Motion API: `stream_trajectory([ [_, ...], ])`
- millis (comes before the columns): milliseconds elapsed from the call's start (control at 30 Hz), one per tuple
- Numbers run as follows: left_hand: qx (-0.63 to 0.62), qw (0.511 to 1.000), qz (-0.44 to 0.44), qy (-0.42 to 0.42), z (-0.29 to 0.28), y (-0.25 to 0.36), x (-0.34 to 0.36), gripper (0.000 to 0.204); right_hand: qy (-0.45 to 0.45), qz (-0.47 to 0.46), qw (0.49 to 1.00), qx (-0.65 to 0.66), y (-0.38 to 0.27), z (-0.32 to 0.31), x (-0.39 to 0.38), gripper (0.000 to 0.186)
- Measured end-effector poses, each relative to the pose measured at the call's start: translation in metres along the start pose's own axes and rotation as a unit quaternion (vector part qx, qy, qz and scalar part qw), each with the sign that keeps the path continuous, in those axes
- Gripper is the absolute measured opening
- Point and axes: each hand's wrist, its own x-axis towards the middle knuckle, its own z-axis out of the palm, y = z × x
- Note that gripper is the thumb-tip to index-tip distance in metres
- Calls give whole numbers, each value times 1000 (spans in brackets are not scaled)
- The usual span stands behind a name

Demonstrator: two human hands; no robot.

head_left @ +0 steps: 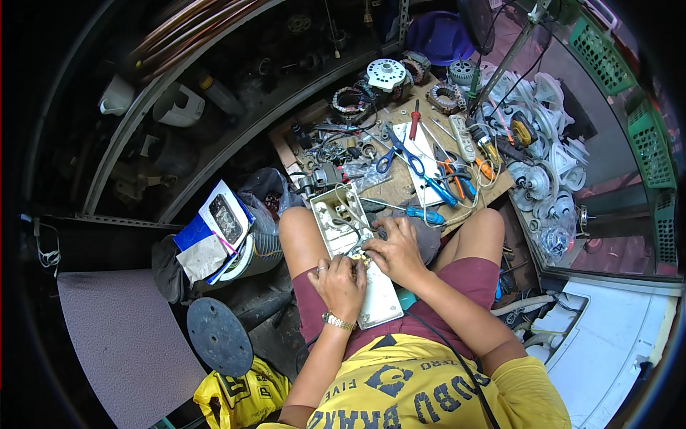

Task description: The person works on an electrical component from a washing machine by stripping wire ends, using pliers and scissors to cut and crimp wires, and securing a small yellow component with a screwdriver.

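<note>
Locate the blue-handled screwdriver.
In the head view, the blue-handled screwdriver lies at the wooden board's near edge, just beyond the right hand, beside the open white casing.

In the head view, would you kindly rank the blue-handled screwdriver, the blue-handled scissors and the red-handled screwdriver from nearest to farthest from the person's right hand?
From the right hand:
1. Blue-handled screwdriver, just beyond it on the board's near edge.
2. Blue-handled scissors, mid-board.
3. Red-handled screwdriver, toward the board's far end.

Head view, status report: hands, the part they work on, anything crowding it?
Left hand and right hand both on the white panel across the lap, fingers pinching a small part at its middle. Wires loop over its open far end. Blue screwdriver just beyond.
</note>
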Motion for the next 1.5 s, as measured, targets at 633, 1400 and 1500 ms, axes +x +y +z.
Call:
stream_trajectory([
  [633,-19,1000,7,20,2,-4,-3,15,-105,-157,974,-127,-5,-5,32,13],
  [1400,-50,998,34,19,-2,-8,-7,7,-41,37,998,7,-4,4,-5,12],
  [1500,-51,998,32,20,-2,-8,-6,7,-88,46,995,30,4,1,7,12],
])
